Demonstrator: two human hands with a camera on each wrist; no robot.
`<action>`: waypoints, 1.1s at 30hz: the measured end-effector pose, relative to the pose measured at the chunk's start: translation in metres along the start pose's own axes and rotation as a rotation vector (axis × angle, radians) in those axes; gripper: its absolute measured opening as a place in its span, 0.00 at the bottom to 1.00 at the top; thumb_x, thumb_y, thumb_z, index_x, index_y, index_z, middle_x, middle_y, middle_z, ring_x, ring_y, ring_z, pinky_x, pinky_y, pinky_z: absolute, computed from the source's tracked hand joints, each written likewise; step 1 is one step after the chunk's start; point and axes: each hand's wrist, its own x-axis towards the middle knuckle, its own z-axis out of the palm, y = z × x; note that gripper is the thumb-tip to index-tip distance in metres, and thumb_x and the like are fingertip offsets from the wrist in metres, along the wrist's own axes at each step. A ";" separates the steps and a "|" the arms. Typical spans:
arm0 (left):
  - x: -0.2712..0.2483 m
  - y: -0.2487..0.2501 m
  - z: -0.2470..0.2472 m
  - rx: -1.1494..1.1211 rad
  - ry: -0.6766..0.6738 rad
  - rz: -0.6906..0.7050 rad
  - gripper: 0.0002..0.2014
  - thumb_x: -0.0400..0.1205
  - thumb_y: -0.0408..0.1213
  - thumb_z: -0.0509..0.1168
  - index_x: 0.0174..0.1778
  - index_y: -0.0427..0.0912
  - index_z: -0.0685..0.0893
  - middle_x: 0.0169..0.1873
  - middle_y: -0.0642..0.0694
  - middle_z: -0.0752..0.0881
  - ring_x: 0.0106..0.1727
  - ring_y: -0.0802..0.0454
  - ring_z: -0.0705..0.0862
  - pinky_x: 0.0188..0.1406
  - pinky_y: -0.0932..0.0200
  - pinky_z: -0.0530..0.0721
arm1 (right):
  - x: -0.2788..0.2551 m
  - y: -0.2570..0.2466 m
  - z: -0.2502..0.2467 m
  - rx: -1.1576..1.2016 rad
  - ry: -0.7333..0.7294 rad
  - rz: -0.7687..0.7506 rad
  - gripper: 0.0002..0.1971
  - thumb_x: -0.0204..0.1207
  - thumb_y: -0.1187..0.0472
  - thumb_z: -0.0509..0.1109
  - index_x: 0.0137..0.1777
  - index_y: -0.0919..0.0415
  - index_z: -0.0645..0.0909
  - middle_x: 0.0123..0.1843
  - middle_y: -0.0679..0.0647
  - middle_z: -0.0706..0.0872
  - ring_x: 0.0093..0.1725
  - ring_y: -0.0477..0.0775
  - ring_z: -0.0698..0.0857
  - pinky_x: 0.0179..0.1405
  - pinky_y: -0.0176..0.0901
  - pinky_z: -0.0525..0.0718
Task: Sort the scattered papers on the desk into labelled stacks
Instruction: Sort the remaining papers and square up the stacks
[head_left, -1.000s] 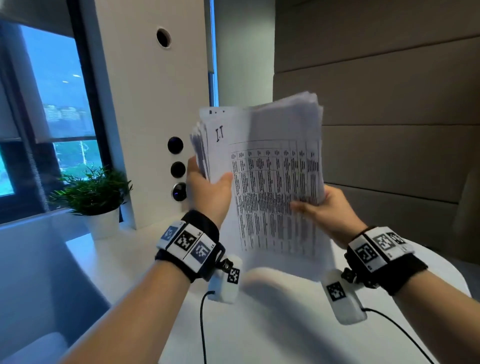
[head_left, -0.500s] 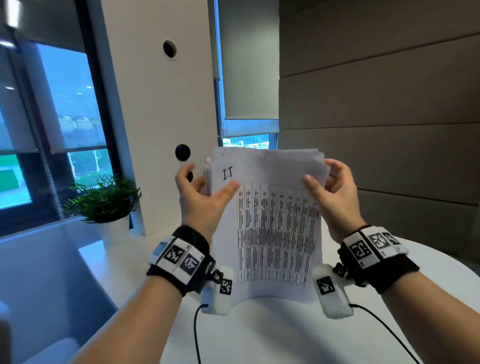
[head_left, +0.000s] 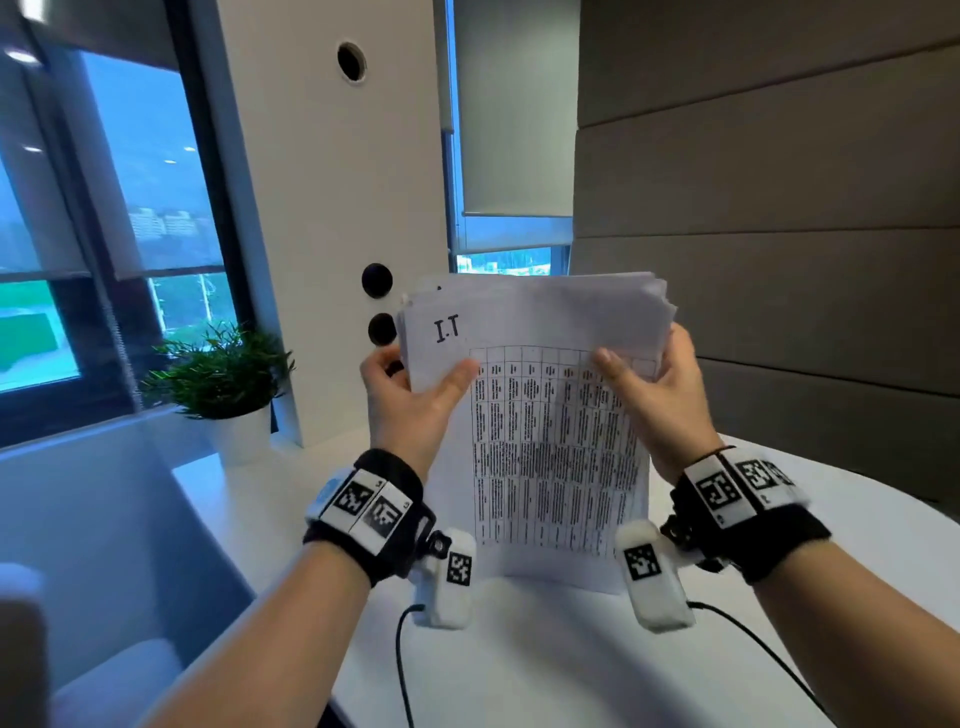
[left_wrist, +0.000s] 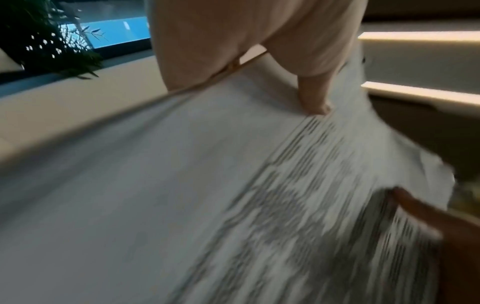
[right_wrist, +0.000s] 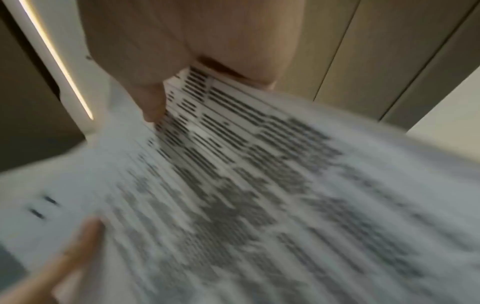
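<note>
1. Stack of papers (head_left: 545, 441) stands upright on its bottom edge on the white desk (head_left: 571, 665), held between both hands, roughly centred in the head view.
2. Top sheet faces the camera: handwritten "I.T" at its upper left, printed table with dense rows filling the rest. Text itself is unreadable.
3. Left hand (head_left: 410, 410) grasps the stack at its upper left edge: thumb flat across the front sheet below the label, fingers wrapped behind.
4. Right hand (head_left: 660, 395) grasps the upper right edge: thumb on the front over the top of the table, fingers curled round the back edge.
5. Top edges of the sheets are uneven and fanned slightly at the upper right corner.
6. Left wrist view: heavy motion blur; left thumb pressed on the sheet, the other hand's thumb visible at lower right on the same page.
7. Right wrist view: also blurred; right thumb pinned on the printed table, sheet bowing away below it.
8. Both wrists carry black bands with square tag markers and a white cabled unit hanging underneath.
9. Background: potted plant (head_left: 223, 379) at the desk's far left by the window (head_left: 130, 208), white column (head_left: 332, 208) with round black holes behind the stack, padded wall panels (head_left: 779, 208) on the right.
</note>
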 end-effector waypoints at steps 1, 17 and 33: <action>-0.003 -0.007 -0.003 -0.001 -0.028 -0.053 0.37 0.62 0.48 0.81 0.63 0.47 0.70 0.49 0.55 0.86 0.50 0.59 0.86 0.50 0.62 0.85 | -0.004 0.005 -0.004 -0.046 -0.015 0.016 0.28 0.70 0.60 0.77 0.67 0.58 0.68 0.57 0.54 0.84 0.51 0.44 0.86 0.48 0.41 0.86; 0.006 -0.019 -0.010 0.098 0.012 -0.134 0.13 0.76 0.33 0.73 0.55 0.47 0.82 0.44 0.53 0.87 0.51 0.48 0.86 0.57 0.52 0.83 | -0.019 0.040 -0.005 -0.174 -0.143 0.079 0.23 0.80 0.64 0.68 0.71 0.56 0.62 0.62 0.47 0.79 0.61 0.40 0.81 0.60 0.37 0.81; 0.009 -0.012 -0.024 -0.015 0.178 -0.185 0.15 0.77 0.24 0.70 0.58 0.40 0.82 0.51 0.42 0.87 0.50 0.46 0.84 0.58 0.52 0.82 | -0.029 0.055 -0.018 -0.392 -0.166 0.250 0.20 0.75 0.69 0.73 0.64 0.58 0.73 0.54 0.52 0.85 0.50 0.41 0.85 0.47 0.37 0.83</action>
